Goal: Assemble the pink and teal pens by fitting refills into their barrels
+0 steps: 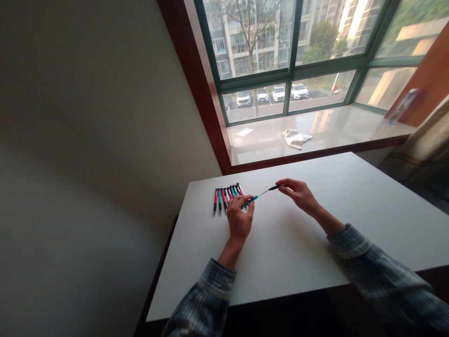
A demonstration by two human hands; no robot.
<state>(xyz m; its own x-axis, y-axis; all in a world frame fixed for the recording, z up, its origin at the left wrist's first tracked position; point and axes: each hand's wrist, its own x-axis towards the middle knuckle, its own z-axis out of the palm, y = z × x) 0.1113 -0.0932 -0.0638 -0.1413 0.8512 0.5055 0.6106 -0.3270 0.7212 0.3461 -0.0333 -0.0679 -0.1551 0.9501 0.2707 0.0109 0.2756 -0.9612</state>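
Your left hand: fingers closed round teal pen barrel | your right hand: fingertips pinching black grip section, thin refill between | location: above counter, toward its far edge | status: this pen apart; row of pens near far-left corner looks whole

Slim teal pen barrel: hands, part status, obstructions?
Left hand holding slim teal pen barrel. Right hand pinching black piece, thin grey rod bridging the two. Multicoloured pen row partly behind left hand; no obstruction seen between hands.
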